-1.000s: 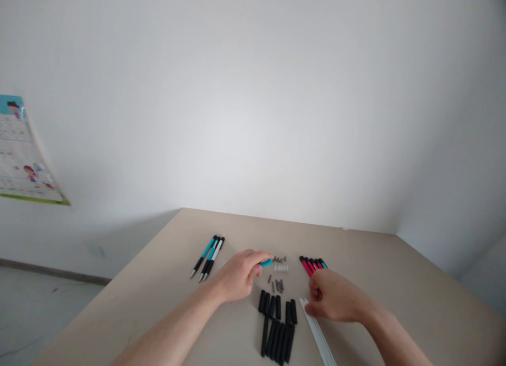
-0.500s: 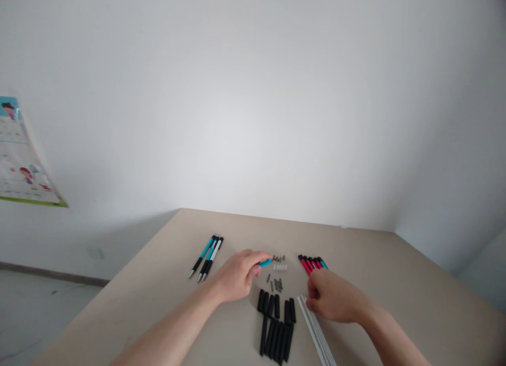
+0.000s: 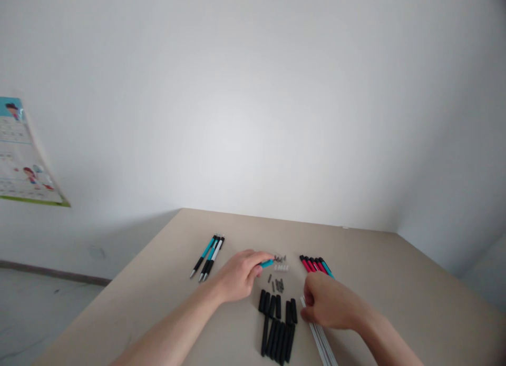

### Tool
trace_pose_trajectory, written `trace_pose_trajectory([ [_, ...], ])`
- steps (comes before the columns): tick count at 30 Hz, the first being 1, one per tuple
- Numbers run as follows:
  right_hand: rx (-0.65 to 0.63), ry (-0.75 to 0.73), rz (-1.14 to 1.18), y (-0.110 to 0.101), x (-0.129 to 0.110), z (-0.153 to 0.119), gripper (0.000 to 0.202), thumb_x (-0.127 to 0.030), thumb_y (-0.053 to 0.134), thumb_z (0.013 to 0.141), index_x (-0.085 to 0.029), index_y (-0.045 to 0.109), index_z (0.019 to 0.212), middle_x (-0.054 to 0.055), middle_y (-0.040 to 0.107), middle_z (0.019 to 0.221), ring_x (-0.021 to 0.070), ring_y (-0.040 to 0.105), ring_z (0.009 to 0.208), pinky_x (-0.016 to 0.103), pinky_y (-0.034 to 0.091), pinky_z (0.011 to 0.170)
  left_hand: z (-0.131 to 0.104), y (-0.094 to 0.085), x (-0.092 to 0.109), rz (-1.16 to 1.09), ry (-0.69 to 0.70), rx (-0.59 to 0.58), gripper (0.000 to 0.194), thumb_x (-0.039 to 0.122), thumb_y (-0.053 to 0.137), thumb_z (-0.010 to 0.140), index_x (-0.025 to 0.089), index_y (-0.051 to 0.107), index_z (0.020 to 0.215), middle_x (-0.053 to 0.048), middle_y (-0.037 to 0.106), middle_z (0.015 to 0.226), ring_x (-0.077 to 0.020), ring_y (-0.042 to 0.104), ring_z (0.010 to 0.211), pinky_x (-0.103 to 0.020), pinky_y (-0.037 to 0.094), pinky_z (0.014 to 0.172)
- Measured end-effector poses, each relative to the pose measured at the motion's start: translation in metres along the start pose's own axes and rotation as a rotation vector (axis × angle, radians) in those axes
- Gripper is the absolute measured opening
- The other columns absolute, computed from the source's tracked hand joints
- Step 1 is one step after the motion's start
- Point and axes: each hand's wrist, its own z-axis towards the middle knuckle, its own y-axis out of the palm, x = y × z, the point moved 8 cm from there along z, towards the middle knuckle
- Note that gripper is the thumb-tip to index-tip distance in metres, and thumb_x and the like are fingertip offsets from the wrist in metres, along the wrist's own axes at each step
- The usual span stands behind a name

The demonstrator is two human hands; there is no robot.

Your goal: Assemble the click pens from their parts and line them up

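Note:
My left hand is closed around a turquoise pen barrel, whose end sticks out past the fingers. Just beyond that end lie small metal tips and a row of clear plastic bits; short springs lie a little nearer. On the right, my right hand has its fingers curled and pressed together over the thin white pen refills, covering part of them. What is between those fingertips is hidden. Red pen barrels and a turquoise one lie just beyond this hand.
Several black grips and black tubes lie in rows at the front middle of the beige table. Assembled pens, turquoise and white with black grips, lie at the left. A white wall stands behind the table.
My right hand has moved slightly left and toward me, further over the white refills. The left hand still holds the turquoise barrel in nearly the same place.

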Motion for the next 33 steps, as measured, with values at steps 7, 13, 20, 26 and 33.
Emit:
trace_pose_trajectory([
  [7,-0.003,0.039,0.006,-0.003,0.005,-0.001,0.014,-0.022,0.060,0.060,-0.014,0.071,0.061,0.008,0.070,0.063,0.0165,0.061,0.058,0.021,0.031,0.047,0.000,-0.002,0.006,-0.014,0.024,-0.007,0.039,0.011,0.038,0.092,0.022,0.051,0.127,-0.005,0.066,0.097,-0.0170,0.060,0.088,-0.029,0.046,0.086],
  [13,0.018,0.023,0.036,-0.002,0.007,-0.001,0.011,-0.019,0.058,0.061,-0.015,0.069,0.059,0.008,0.069,0.062,0.0179,0.062,0.059,0.022,0.033,0.048,0.000,-0.003,0.007,-0.007,0.041,0.004,0.038,0.013,0.036,0.093,0.022,0.052,0.127,-0.006,0.066,0.103,-0.0177,0.060,0.093,-0.030,0.045,0.089],
  [20,0.008,0.039,0.039,0.003,0.006,0.000,0.014,-0.016,0.053,0.058,-0.014,0.067,0.057,0.008,0.068,0.059,0.0169,0.061,0.055,0.021,0.028,0.043,0.000,-0.002,0.006,-0.016,0.048,0.016,0.038,0.013,0.036,0.093,0.023,0.052,0.126,-0.006,0.066,0.107,-0.0175,0.060,0.094,-0.030,0.045,0.089],
  [26,0.112,0.007,0.031,-0.007,0.004,0.003,0.011,-0.014,0.052,0.060,-0.015,0.058,0.051,0.004,0.062,0.054,0.0123,0.052,0.051,0.021,0.025,0.045,0.000,-0.002,0.005,-0.015,0.056,0.016,0.036,0.012,0.037,0.093,0.022,0.053,0.123,-0.006,0.064,0.106,-0.0178,0.058,0.094,-0.029,0.045,0.087],
  [33,0.295,-0.248,0.227,-0.026,-0.031,-0.001,0.017,-0.018,0.047,0.081,-0.017,0.058,0.069,-0.003,0.059,0.056,0.0086,0.048,0.051,0.020,0.030,0.052,0.001,-0.004,0.015,-0.041,0.092,0.017,0.029,0.011,0.037,0.091,0.017,0.055,0.113,-0.009,0.061,0.101,-0.0189,0.057,0.094,-0.028,0.045,0.085],
])
